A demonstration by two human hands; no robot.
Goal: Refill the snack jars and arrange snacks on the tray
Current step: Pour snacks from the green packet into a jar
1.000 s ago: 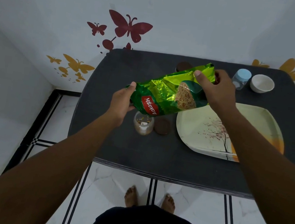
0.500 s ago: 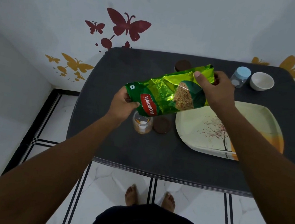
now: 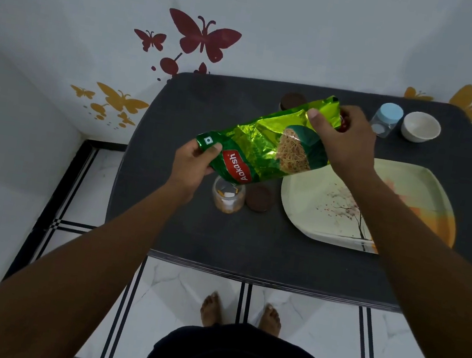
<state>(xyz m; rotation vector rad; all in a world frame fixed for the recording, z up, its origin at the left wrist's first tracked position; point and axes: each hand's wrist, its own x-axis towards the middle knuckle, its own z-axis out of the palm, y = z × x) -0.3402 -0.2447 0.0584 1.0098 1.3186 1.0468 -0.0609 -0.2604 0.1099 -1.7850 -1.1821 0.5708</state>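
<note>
**Head view: foil snack pouch tipped toward the open jar**

Green snack pouch (image 3: 267,143) is gripped at its low end by the left hand (image 3: 192,165) and its high end by the right hand (image 3: 342,139), above the open jar (image 3: 227,197) on the surface (image 3: 249,247). Light, crinkly, slippery foil is expected; the end seams are best gripped. Compared with a second ago, the low end has been shifted further left.

This is a room in somebody's home. Butterfly decals (image 3: 201,36) in red and yellow dot the plain white wall, the floor (image 3: 183,286) is white marbled tile with black lines, and a person stands barefoot at a dark tabletop (image 3: 249,250) carrying a tree-printed serving tray (image 3: 314,214).
</note>
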